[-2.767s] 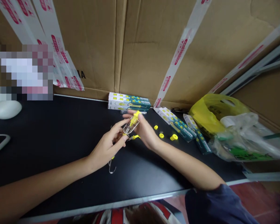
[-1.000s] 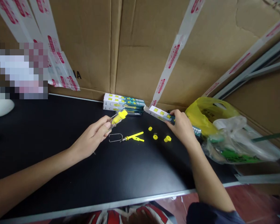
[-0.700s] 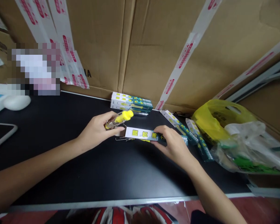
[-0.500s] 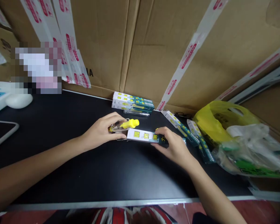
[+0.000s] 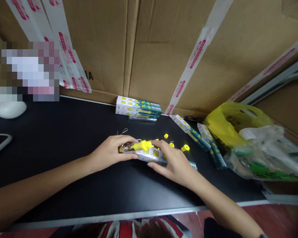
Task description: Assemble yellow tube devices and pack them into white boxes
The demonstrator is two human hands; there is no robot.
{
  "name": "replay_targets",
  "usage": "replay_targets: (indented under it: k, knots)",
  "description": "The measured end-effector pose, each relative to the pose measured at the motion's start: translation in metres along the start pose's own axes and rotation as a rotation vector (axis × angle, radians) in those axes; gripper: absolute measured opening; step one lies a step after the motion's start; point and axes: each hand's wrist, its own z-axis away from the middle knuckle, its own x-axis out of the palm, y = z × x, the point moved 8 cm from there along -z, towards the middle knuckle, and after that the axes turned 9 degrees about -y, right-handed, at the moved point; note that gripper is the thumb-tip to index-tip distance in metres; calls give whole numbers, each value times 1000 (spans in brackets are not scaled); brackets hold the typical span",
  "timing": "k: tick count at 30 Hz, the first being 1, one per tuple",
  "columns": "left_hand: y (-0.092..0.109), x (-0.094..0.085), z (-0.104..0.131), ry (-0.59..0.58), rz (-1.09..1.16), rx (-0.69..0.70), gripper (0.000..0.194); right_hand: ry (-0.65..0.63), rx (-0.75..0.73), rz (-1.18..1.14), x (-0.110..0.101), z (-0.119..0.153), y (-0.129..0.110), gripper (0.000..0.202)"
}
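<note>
My left hand is closed around a clear-tubed spring scale with a yellow end piece pointing right. Below that yellow end lies a narrow white and teal box with yellow lettering, its left end by my left thumb. My right hand straddles the box, index finger along the far side and thumb on the near side. The index fingertip is close to the yellow end piece; I cannot tell if they touch. Small yellow plastic pieces lie beyond my right hand. A bent wire hook lies behind my left hand.
Similar boxes are stacked against the cardboard, a clear tube before them. Two more boxes lie at the right, beside a yellow plastic bag and clear bags. A white-edged device sits at the left.
Both hands, the spring scale and the box have come nearer to me. My right hand has shifted left along the box. The yellow pieces and wire hook now show behind.
</note>
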Motion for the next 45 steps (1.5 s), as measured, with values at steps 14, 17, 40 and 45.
replay_targets:
  k: [14,17,40,45]
  knots:
    - [1,28,4,-175,78,-117,36,160,7,130,12,0,-17,22]
    - [-1,23,4,-179,144,-120,40,244,17,158,-2,3,-12,22]
    - [-4,30,8,-244,-196,-124,42,232,-258,605,0,9,-39,25]
    - [0,38,9,-310,-309,-141,33,202,-272,555,4,8,-42,25]
